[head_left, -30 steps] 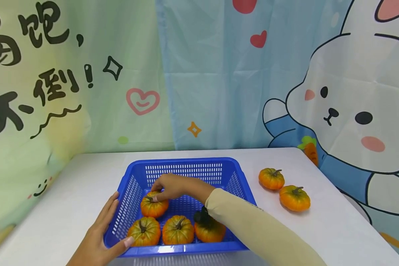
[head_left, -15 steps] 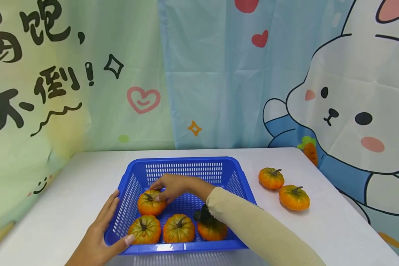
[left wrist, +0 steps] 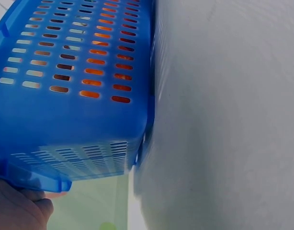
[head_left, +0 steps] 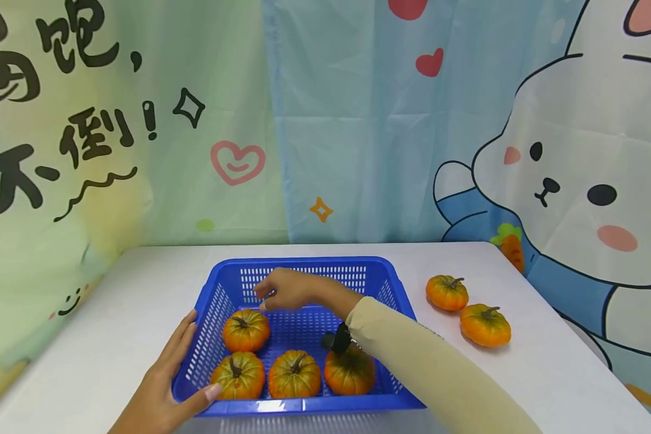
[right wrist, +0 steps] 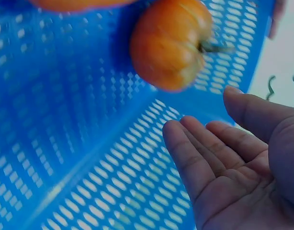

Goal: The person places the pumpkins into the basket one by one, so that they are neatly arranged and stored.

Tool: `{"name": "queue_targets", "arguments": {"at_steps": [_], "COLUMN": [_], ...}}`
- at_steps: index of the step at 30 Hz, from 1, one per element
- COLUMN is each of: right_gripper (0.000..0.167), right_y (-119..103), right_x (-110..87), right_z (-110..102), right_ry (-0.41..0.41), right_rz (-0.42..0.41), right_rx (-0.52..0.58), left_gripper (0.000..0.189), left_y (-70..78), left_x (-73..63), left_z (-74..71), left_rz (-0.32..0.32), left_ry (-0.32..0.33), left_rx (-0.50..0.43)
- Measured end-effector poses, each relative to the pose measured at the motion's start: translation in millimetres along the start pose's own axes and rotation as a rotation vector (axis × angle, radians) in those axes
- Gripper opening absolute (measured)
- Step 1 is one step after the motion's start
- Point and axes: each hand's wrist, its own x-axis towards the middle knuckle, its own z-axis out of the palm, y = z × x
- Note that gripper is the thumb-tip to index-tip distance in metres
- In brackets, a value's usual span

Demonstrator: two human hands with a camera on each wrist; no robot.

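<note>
A blue plastic basket (head_left: 304,407) with slotted walls holds several small orange pumpkins. My left hand (head_left: 160,386) holds its near left corner, thumb over the front rim and fingers along the left side. In the left wrist view, part of that hand (left wrist: 20,208) shows at the rim. My right hand (head_left: 287,290) is over the basket's back half, above and behind the rear-left pumpkin (head_left: 246,330). In the right wrist view, the right hand (right wrist: 233,167) has thumb and fingers apart, nothing between them, with a pumpkin (right wrist: 168,45) just beyond the fingertips.
Along the basket's front lie a left pumpkin (head_left: 240,375), a middle pumpkin (head_left: 295,375) and a right pumpkin (head_left: 350,371), partly behind a dark wrist device (head_left: 337,339). Two more pumpkins, a far one (head_left: 447,293) and a nearer one (head_left: 485,325), sit on the white table (head_left: 114,301).
My right hand has let go of the rear-left pumpkin and lifted up and back from it. That pumpkin shifted slightly left beforehand. The left hand stays on the basket corner.
</note>
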Motion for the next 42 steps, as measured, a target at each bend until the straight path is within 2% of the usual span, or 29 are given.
{"name": "queue_targets", "arguments": {"at_steps": [8, 13, 17, 21, 25, 31, 38, 42], "right_gripper": [0.036, 0.035, 0.035, 0.036, 0.037, 0.036, 0.036, 0.037], "right_y": [-3.1, -9.0, -19.4, -24.3, -16.0, 6.1, 21.1, 28.6], "right_x": [-21.9, -37.1, -51.2, -69.7, -87.1, -112.3, -139.9, -151.9], "right_z": [-30.5, -41.6, -49.6, -57.0, -60.6, -60.7, -60.9, -58.3], "right_ry": [0.056, 0.066, 0.072, 0.102, 0.142, 0.194, 0.275, 0.296], "right_rz": [-0.071, -0.106, -0.163, -0.184, -0.173, -0.099, -0.053, 0.024], "right_rx": [0.043, 0.079, 0.058, 0.065, 0.084, 0.112, 0.094, 0.125], "left_gripper": [0.094, 0.095, 0.095, 0.095, 0.095, 0.094, 0.094, 0.095], "left_y": [0.8, 2.1, 2.6, 3.4, 3.4, 2.7, 3.8, 2.4], "left_x": [-1.0, -1.5, -1.8, -1.2, -1.3, -1.0, -0.7, -0.2], "left_z": [-2.2, -3.1, -2.5, -0.6, 0.0, 0.5, 0.5, 0.7], "left_rz": [-0.031, -0.04, -0.029, -0.034, -0.047, -0.038, -0.028, -0.026], "left_ry": [-0.006, -0.001, 0.005, 0.001, 0.001, -0.002, 0.0, -0.001], "left_rx": [-0.009, -0.002, 0.002, -0.009, -0.008, -0.016, -0.012, -0.007]}}
